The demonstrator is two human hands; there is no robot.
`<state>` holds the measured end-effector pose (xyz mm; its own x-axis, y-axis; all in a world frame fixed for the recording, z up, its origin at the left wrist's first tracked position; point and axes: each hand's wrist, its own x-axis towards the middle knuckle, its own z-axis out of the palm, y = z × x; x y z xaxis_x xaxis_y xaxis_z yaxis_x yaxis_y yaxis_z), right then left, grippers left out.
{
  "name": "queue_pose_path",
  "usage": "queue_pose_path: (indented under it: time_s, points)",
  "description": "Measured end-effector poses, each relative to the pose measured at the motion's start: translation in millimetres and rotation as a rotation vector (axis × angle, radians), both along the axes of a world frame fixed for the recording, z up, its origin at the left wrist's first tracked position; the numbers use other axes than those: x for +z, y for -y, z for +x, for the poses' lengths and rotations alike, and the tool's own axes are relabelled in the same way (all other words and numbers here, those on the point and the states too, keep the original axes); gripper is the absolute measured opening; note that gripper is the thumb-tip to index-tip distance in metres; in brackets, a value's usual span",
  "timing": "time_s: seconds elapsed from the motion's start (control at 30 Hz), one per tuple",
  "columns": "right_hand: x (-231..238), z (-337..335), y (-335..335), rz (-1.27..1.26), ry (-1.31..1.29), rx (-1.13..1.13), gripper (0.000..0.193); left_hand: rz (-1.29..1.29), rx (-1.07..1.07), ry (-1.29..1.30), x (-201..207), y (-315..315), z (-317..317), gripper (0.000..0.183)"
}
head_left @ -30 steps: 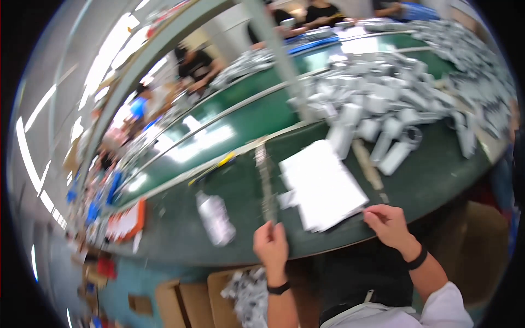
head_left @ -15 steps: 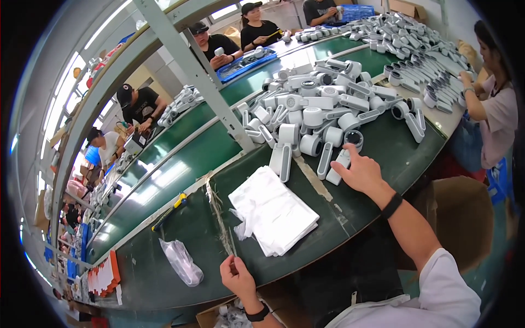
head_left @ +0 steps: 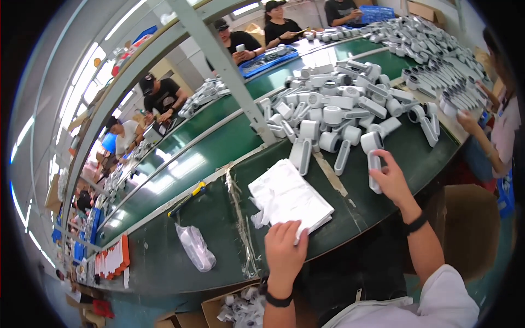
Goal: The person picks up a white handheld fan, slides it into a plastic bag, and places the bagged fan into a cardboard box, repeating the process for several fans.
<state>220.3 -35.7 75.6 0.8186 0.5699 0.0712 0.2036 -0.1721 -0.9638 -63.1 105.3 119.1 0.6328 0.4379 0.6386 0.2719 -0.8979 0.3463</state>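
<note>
At lower centre the left hand (head_left: 284,249) presses flat, fingers spread, on the stack of white bags (head_left: 289,198). Right of centre the right hand (head_left: 392,177) grips a grey handheld part (head_left: 373,158), seemingly a pick-up for bagging; a bag needs opening.

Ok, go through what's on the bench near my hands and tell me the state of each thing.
Left hand: pressing on the stack of white bags.
Right hand: gripping a grey handheld unit, lifted at the pile's edge.
Pile of grey units: loose, jumbled.
Clear bag: crumpled, lying apart.
</note>
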Motion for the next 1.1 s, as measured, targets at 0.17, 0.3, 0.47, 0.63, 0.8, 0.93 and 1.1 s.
queue_pose_path:
  time_s: [0.17, 0.3, 0.47, 0.63, 0.8, 0.93, 1.1]
  points:
    - [26, -46, 36, 0.439, -0.517, 0.126, 0.063, 0.018, 0.093, -0.302, -26, -16, 28, 0.013]
    - [-13, -39, 47, 0.549, -0.71, 0.257, 0.052, 0.041, 0.133, -0.233, -31, -19, 31, 0.007]
    - [-24, -46, 32, 0.413, -0.642, 0.166, 0.04, -0.039, 0.15, -0.116, -26, -21, 27, 0.007]
    - [-19, -58, 27, 0.423, -0.528, 0.151, 0.039, -0.07, 0.14, -0.028, -25, -23, 26, 0.005]
    - [-12, -67, 32, 0.383, -0.419, 0.229, 0.041, -0.065, 0.192, 0.19, -21, -19, 29, 0.005]
    - [7, -95, 24, 0.378, -0.456, 0.263, 0.04, -0.134, 0.11, 0.192, -27, -7, 29, 0.006]
    - [17, -127, 3, 0.271, -0.463, 0.283, 0.035, -0.232, 0.12, 0.199, -29, 6, 35, 0.008]
